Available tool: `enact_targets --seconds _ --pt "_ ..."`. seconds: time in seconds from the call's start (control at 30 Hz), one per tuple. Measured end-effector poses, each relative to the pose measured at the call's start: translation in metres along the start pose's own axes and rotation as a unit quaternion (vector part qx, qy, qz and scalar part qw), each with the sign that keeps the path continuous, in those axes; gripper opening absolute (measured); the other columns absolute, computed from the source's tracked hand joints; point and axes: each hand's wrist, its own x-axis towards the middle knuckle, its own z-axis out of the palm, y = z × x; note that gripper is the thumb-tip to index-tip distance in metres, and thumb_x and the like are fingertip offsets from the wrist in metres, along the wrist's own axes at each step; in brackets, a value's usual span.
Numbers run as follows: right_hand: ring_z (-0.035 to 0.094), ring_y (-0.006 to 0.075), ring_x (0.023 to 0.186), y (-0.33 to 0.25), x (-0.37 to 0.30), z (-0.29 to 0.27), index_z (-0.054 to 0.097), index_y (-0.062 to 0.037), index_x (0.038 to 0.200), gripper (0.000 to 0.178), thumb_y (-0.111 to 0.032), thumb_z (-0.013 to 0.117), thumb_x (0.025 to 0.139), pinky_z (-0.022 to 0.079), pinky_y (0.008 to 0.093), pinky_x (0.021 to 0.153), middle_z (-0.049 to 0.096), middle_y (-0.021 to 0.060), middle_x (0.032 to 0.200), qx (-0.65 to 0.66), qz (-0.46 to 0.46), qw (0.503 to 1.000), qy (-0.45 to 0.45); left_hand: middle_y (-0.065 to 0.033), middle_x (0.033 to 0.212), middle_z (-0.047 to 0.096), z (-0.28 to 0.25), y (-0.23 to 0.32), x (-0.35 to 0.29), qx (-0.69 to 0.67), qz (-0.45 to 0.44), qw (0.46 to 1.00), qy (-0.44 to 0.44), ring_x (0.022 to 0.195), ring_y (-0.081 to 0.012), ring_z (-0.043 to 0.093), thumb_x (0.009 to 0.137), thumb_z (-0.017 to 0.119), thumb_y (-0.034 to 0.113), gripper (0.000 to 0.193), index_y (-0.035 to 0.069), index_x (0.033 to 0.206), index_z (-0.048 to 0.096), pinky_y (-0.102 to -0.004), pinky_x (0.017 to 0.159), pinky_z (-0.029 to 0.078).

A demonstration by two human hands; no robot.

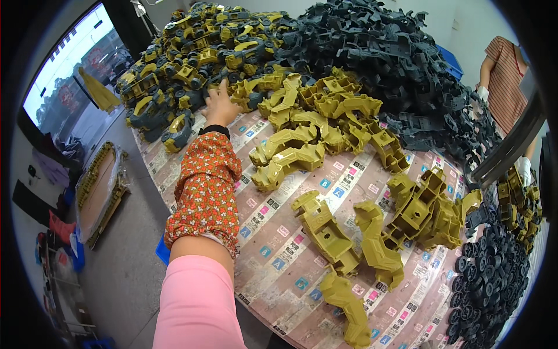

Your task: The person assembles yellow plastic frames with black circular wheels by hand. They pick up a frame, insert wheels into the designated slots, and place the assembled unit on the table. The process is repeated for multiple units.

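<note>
My left hand (221, 108) reaches far over the table, its fingers apart. Its fingertips are at the front edge of a heap of assembled toy vehicles (192, 72) in yellow and dark grey, and I see nothing held in it. Just right of the hand begins a cluster of mustard-yellow plastic toy body shells (290, 148). Nearer to me lie more loose yellow shells, among them a curved one (378, 244) and a boxy one (325, 230). My right hand is out of view.
A tall heap of dark grey plastic parts (372, 52) fills the back right. Small black wheels (485, 285) are piled at the right edge. A gloved co-worker in a striped shirt (507, 75) stands beyond a dark metal bar (508, 142). A wrapped, framed panel (102, 195) lies on the floor, left.
</note>
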Motion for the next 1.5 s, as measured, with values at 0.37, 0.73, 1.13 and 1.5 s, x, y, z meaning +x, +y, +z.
enact_targets --seconds 0.37,0.73,1.13,1.5 --pt "0.057 0.058 0.125 0.004 0.003 0.003 0.063 0.0071 0.124 0.035 -0.01 0.06 0.093 0.047 0.0675 0.108 0.061 0.0351 0.13 0.004 -0.005 1.0 0.006 -0.0293 0.129 0.062 0.003 0.078 -0.005 -0.279 0.175 0.943 0.053 0.124 -0.0414 0.061 0.082 0.071 0.08 0.101 -0.007 0.132 0.059 -0.0523 0.105 0.048" --pt "0.054 0.0553 0.132 -0.001 -0.004 -0.007 0.062 0.0068 0.134 0.046 -0.009 0.065 0.091 0.044 0.0635 0.111 0.058 0.0349 0.138 0.012 -0.008 1.0 -0.001 -0.0445 0.157 0.033 -0.021 0.173 -0.09 -0.255 0.269 0.904 -0.212 0.141 -0.0542 0.047 0.076 0.076 0.077 0.109 0.003 0.152 0.052 -0.0502 0.118 0.041" --pt "0.054 0.0535 0.131 0.002 -0.013 -0.001 0.061 0.0066 0.138 0.05 -0.011 0.064 0.091 0.043 0.0614 0.112 0.058 0.0322 0.14 0.006 -0.024 0.999 0.024 -0.0243 0.161 0.033 -0.055 0.214 -0.296 -0.139 0.461 0.873 -0.071 0.142 -0.0584 0.035 0.084 0.084 0.049 0.069 0.015 0.138 0.058 -0.0642 0.106 0.048" --pt "0.056 0.0519 0.128 0.006 -0.015 0.007 0.062 0.0046 0.137 0.049 -0.012 0.064 0.091 0.045 0.0608 0.11 0.06 0.0312 0.139 0.001 0.0 1.0 0.022 -0.0073 0.1 0.075 -0.105 0.221 -0.177 -0.529 0.271 0.735 -0.326 0.099 -0.0182 0.073 0.104 0.063 0.029 0.031 0.011 0.129 0.067 -0.0384 0.083 0.058"
